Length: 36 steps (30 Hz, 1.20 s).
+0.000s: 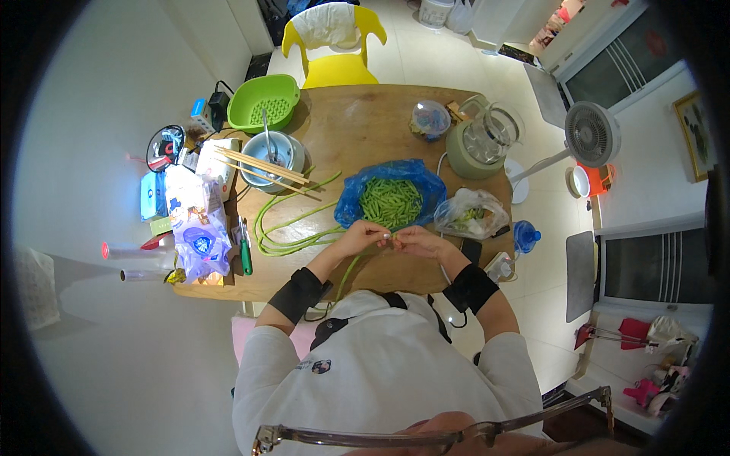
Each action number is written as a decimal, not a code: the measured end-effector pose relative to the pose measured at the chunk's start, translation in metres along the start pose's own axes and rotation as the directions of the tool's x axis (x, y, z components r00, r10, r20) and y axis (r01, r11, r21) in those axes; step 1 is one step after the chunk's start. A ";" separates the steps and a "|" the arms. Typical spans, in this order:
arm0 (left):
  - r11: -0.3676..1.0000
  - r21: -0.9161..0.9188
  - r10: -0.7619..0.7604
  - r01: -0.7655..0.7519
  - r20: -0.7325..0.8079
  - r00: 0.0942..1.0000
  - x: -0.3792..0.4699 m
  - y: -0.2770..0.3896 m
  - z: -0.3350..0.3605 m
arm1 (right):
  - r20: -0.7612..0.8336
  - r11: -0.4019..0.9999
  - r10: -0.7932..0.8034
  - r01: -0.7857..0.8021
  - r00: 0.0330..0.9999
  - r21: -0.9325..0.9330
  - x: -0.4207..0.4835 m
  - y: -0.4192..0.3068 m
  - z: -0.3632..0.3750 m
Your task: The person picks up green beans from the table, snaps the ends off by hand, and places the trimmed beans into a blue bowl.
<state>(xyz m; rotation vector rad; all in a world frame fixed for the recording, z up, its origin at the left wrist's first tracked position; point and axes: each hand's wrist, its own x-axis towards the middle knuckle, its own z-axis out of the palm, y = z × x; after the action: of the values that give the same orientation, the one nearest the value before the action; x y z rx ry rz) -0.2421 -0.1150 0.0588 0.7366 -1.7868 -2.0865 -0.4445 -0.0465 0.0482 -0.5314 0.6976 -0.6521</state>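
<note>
My left hand point(365, 235) and my right hand point(421, 242) meet fingertip to fingertip at the near edge of a blue plastic bag point(430, 185). Pinched between them is a small yellow-green bean piece point(393, 237), mostly hidden by the fingers. Inside the opened bag lies a heap of short-cut green bean pieces point(390, 202). Left of my hands, a loose bundle of uncut long beans point(274, 228) curves over the wooden table point(365, 125). One long bean point(347, 276) trails past my left wrist towards the table's near edge.
A clear plastic bag point(473, 214) with green scraps and a glass-jug appliance point(482, 142) stand right. To the left are stacked bowls point(291, 151) with chopsticks point(268, 165) across them, a green basket point(263, 102), a green-handled peeler or knife point(246, 256) and a tissue pack point(199, 239).
</note>
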 end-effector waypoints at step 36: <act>0.965 0.220 0.112 0.145 -0.840 0.531 -0.142 -0.040 -0.001 | 0.210 0.006 -0.364 0.228 0.907 -0.974 0.158 0.013 0.131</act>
<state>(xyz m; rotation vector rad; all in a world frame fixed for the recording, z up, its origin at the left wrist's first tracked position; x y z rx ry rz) -0.1203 -0.0328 0.0459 1.5221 -1.4221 -1.0745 -0.2519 -0.1184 0.0604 -2.0893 1.1216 -0.4856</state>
